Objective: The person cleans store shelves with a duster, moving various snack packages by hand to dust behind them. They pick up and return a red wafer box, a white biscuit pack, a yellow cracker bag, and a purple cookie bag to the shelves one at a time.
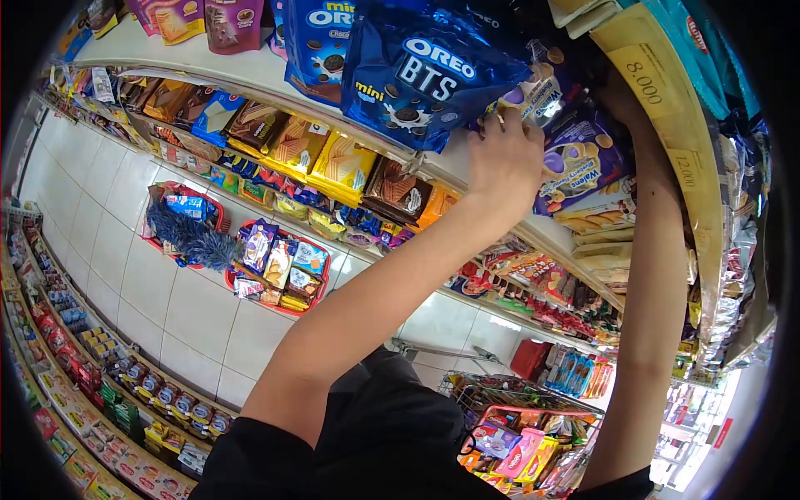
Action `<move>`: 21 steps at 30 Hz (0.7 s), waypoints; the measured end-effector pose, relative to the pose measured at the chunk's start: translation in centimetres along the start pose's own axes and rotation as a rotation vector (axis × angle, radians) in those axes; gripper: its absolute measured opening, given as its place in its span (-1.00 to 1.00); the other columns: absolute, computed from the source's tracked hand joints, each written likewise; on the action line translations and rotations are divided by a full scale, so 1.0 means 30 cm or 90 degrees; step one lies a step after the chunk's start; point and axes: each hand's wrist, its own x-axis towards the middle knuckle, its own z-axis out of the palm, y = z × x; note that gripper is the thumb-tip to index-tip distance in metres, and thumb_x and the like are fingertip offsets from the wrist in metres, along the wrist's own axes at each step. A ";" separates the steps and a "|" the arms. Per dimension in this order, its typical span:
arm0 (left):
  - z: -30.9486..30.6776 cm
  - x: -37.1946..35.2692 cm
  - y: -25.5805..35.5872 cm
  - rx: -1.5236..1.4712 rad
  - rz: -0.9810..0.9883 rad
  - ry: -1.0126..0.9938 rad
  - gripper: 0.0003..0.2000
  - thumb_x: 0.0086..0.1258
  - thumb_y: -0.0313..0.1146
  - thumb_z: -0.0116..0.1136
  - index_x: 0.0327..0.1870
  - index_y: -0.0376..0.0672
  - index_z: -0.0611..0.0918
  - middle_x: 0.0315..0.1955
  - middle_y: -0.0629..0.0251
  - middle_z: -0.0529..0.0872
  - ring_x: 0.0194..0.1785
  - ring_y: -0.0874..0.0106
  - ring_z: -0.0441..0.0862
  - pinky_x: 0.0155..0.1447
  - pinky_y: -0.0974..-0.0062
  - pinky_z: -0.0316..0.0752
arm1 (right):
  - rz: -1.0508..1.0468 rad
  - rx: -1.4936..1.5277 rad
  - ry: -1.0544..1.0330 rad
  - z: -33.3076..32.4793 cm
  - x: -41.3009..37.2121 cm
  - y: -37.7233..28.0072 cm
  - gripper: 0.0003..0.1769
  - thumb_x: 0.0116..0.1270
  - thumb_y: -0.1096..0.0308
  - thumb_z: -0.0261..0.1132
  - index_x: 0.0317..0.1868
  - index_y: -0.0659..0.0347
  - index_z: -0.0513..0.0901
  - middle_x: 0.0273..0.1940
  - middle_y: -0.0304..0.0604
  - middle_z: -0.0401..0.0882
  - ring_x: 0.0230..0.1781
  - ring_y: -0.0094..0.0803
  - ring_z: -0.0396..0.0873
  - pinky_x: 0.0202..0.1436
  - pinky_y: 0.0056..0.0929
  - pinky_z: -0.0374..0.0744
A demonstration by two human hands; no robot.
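Observation:
My left hand (pixel 506 158) reaches onto the upper shelf, its fingers bent over the lower edge of a purple Walens snack pouch (pixel 537 87). A second purple Walens blueberry pouch (pixel 581 158) lies just right of that hand. My right hand (pixel 618 104) reaches in behind the price-tag strip, beside the purple pouches; its fingers are lost in shadow and behind packaging. Left of my left hand stands a large blue Oreo BTS mini pouch (pixel 433 79), with another blue Oreo pouch (pixel 321 50) next to it.
Yellow price strip (pixel 658 75) hangs close to my right arm. Below are shelves of wafer packets (pixel 342 162). Red baskets of snacks (pixel 327 292) and a blue fluffy duster (pixel 208 246) are on the tiled floor (pixel 200 308). A loaded cart (pixel 533 408) stands near my body.

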 end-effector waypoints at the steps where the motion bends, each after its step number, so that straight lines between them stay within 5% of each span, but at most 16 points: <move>1: -0.011 0.005 0.002 -0.013 -0.009 -0.009 -0.41 0.00 -0.08 0.38 0.02 -0.24 0.50 -0.08 0.06 0.45 0.03 0.11 0.45 -0.06 0.15 0.49 | 0.000 -0.002 -0.002 0.001 0.000 0.000 -0.48 0.25 0.04 0.20 0.17 0.09 0.46 0.12 0.00 0.47 0.14 -0.06 0.41 0.19 -0.15 0.34; 21: -0.041 0.033 -0.015 -0.015 -0.054 -0.125 -0.34 0.03 0.05 0.35 0.05 -0.26 0.48 0.00 0.02 0.43 0.05 0.06 0.49 -0.01 0.23 0.53 | 0.009 0.017 0.032 0.037 0.052 0.013 -0.50 0.27 0.05 0.17 0.15 0.10 0.48 0.10 -0.01 0.48 0.12 -0.06 0.42 0.17 -0.15 0.35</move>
